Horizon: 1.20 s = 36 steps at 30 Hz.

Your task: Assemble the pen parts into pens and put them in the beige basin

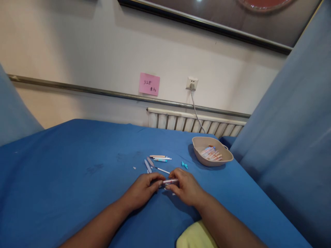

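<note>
My left hand (144, 187) and my right hand (186, 186) meet over the blue-covered table (64, 179), fingers pinched on the two ends of one thin pale pen (170, 181). Just beyond the hands lie loose pen parts: two lilac barrels (148, 164), a thin white refill (162, 170), a peach barrel (157, 156) and a white-and-teal pen (161, 159). A small teal cap (184, 165) lies to the right of them.
A beige oval tray (199, 153) with several pens in it stands at the back right. Blue fabric partitions rise at left and right. A radiator (181, 121), a wall socket (192, 83) with a cable and a pink note (149, 84) are on the wall.
</note>
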Motion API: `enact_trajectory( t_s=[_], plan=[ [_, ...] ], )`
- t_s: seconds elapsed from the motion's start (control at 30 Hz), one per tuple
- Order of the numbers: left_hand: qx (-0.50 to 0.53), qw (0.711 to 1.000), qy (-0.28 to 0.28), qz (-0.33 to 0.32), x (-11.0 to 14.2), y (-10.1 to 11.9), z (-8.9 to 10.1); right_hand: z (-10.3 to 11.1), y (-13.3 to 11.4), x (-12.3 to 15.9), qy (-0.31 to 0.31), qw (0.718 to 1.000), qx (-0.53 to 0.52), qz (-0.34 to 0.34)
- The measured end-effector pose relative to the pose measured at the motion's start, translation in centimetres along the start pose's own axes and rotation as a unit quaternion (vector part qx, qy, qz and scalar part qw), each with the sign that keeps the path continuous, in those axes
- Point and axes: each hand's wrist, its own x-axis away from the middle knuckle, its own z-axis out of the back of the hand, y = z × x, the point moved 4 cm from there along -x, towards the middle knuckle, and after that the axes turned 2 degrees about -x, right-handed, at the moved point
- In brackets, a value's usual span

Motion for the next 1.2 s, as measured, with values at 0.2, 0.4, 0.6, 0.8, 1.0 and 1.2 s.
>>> enact_trajectory(
  t_s=[0.2, 0.4, 0.6, 0.8, 1.0, 1.2],
  plan=[
    [-0.005, 1.000, -0.005, 0.008, 0.1, 0.1, -0.2, -0.1, 0.0, 0.0, -0.013, 1.000, 0.024, 0.015],
    [-0.034, 0.999, -0.003, -0.003, 0.1, 0.6, -0.3, -0.5, 0.6, -0.1, -0.031, 0.998, 0.049, 0.003],
    [-0.041, 0.999, 0.012, -0.020, 0.1, 0.9, -0.1, -0.4, 0.6, -0.1, -0.016, 1.000, 0.004, -0.014],
    [-0.036, 0.999, 0.004, -0.017, 0.1, 0.7, -0.1, -0.6, 0.3, -0.1, -0.011, 1.000, -0.013, 0.004],
    [-0.041, 0.999, 0.011, -0.017, 0.1, 0.3, 0.0, 2.0, 1.5, -0.4, 0.158, 0.986, 0.050, -0.009],
    [-0.030, 0.999, 0.023, 0.004, 0.0, 0.5, 0.3, 6.9, 6.1, 0.5, 0.321, 0.894, 0.254, -0.183]
  ],
)
